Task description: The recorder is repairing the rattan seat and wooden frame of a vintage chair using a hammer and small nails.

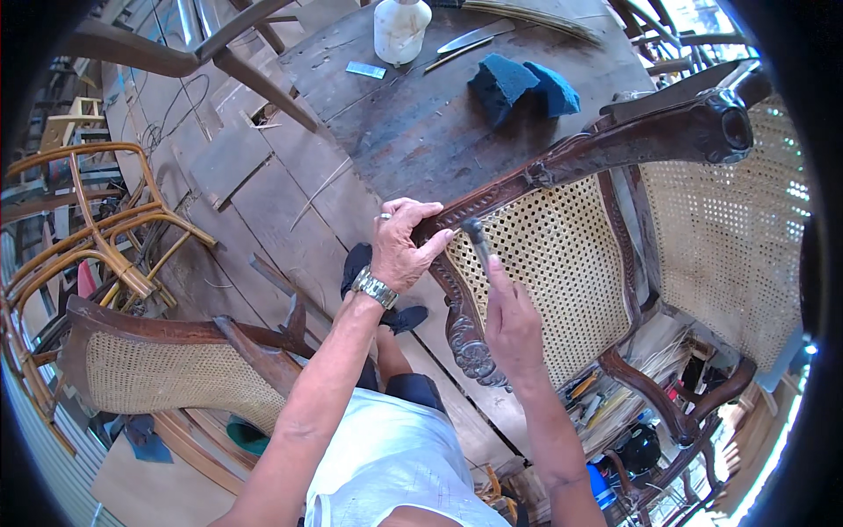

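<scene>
A dark carved wooden chair [457,338] with a woven cane panel [553,263] lies tilted in front of me, against the worn table. My left hand [404,241], with a ring and a metal watch, grips the corner of the chair frame. Its thumb and forefinger lie apart on the wood at the panel's edge. Whether a small piece sits under the thumb tip is too fine to make out. In my right hand [514,329] is a hammer [475,235], its head just above the panel's edge, close to the left thumb.
On the table [386,149] are a stained white bottle [402,33], a knife [474,35], blue sponge pieces [505,86] and a bundle of thin strips [536,18]. A cane-backed chair [167,373] stands left, near a rattan frame [105,233]. Another cane panel [720,255] is at right.
</scene>
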### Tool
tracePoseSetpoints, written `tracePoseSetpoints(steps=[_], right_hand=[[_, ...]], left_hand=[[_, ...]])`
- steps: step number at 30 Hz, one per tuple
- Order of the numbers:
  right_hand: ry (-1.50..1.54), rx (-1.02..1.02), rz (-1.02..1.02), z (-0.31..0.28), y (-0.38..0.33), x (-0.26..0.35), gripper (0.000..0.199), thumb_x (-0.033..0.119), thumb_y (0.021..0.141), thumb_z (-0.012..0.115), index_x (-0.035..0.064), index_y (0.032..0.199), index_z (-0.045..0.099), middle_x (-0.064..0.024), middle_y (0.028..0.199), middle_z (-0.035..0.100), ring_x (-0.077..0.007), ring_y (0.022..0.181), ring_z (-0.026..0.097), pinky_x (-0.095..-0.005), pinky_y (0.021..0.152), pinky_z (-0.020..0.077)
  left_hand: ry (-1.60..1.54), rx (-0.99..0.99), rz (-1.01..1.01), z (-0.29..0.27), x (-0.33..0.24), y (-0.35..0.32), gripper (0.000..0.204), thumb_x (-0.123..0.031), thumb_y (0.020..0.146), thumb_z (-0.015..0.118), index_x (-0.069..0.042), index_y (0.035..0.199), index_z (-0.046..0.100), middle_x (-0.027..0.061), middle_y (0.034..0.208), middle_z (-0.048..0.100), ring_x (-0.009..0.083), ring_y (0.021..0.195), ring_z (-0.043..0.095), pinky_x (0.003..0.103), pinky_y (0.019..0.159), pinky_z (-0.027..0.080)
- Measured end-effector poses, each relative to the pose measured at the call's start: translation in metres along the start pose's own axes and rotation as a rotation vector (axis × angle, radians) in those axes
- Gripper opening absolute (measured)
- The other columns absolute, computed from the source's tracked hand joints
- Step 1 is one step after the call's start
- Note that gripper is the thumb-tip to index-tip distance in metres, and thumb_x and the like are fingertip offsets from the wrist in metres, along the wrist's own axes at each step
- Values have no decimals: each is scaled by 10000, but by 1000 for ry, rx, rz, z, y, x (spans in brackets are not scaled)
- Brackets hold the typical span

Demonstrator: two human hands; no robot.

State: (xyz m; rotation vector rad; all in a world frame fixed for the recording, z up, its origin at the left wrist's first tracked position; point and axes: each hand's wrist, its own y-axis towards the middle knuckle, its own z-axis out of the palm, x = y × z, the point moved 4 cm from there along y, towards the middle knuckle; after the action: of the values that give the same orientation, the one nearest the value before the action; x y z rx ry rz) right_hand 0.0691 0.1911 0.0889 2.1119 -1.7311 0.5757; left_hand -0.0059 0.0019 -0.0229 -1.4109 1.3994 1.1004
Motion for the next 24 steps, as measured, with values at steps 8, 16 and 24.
tracePoseSetpoints(steps=[8, 16, 24], right_hand=[[87, -84, -13, -21, 9, 15, 715, -48, 920, 646, 185, 1567, 452, -115, 774, 506, -254, 575, 537, -419, 524, 471], [61, -6, 30, -12, 7, 4, 657, -22, 947, 626, 175, 1554, 470, -128, 800, 525, -279, 600, 560, -416, 546, 479], [23, -6, 32, -7, 4, 6, 634, -8, 953, 630, 176, 1543, 486, -138, 812, 550, -292, 622, 580, -416, 559, 483]], left_hand=[[21, 2, 9, 0, 1, 0, 404, -182, 760, 888, -107, 1135, 760, 46, 1042, 721, 222, 1073, 594, 366, 953, 491], [33, -23, 50, 0, -2, 0, 390, -182, 749, 881, -101, 1110, 758, 56, 1021, 732, 233, 1038, 616, 374, 918, 512], [17, 1, 16, -1, -2, 0, 403, -196, 767, 887, -99, 1138, 761, 51, 1062, 729, 221, 1090, 595, 367, 966, 489]])
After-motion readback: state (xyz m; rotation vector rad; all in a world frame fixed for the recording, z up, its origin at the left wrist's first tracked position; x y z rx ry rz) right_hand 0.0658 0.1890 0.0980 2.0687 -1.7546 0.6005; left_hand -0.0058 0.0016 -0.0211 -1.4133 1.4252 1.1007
